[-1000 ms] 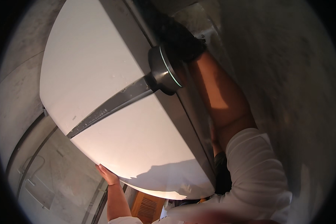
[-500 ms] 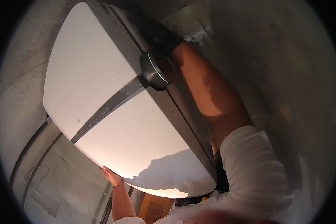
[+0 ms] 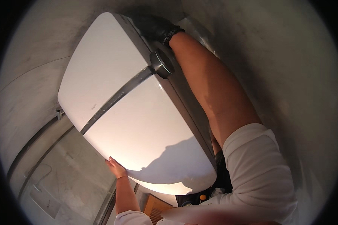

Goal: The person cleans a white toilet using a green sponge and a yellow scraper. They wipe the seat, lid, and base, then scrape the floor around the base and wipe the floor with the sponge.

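Observation:
A big white appliance with rounded edges, which looks like a water heater [image 3: 112,67], fills the middle, tilted in the picture. A dark grey strip [image 3: 122,93] crosses its front and ends in a round black knob [image 3: 162,64] on its side. My left hand [image 3: 116,168] is bare and holds the heater's lower left edge, some fingers hidden behind it. My right arm reaches far up along the other side. My right hand [image 3: 156,29], in a black glove, is against the heater's upper side; its fingertips are lost in the dark.
Grey, mottled walls [image 3: 296,75] rise close on both sides. At the lower left a glass panel [image 3: 79,161] with dark rails stands near a shower hose [image 3: 45,174]. Below the heater show a slatted orange-brown wooden piece [image 3: 154,208] and a small orange knob-like thing [image 3: 203,197].
The heater's upper end has shifted right and down in the picture, and its knob lies slightly higher. My left hand has moved a little up and right with the edge.

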